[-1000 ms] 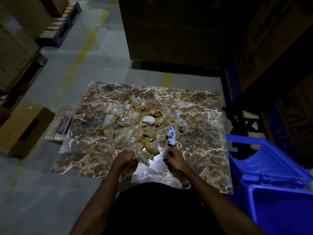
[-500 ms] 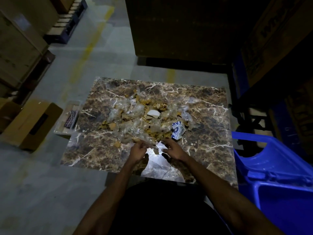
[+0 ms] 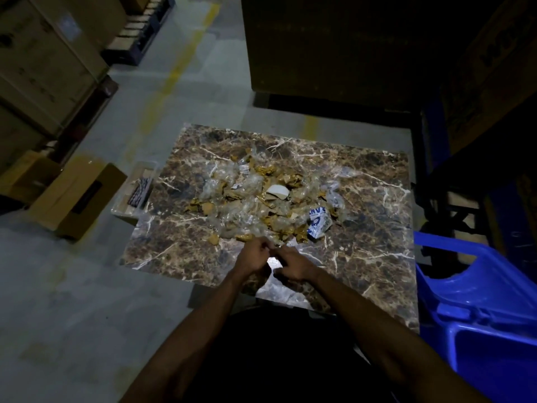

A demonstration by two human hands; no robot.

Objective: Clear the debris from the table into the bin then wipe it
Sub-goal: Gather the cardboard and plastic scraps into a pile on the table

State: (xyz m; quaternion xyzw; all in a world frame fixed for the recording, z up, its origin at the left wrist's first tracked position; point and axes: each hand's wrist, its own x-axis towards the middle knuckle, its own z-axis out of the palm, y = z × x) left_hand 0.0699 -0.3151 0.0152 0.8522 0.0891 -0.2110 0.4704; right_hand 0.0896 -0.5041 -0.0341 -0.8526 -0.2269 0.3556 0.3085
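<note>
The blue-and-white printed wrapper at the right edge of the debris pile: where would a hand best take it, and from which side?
Judging from its pose, the blue-and-white wrapper is best pinched at its near lower corner, which juts onto bare table clear of the pile. Come from the near right with the right hand, the closer one. It looks crumpled and thin, so a fingertip pinch should do.

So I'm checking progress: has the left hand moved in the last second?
Yes. The left hand has shifted right along the debris pile's near edge, meeting the right hand.
</note>
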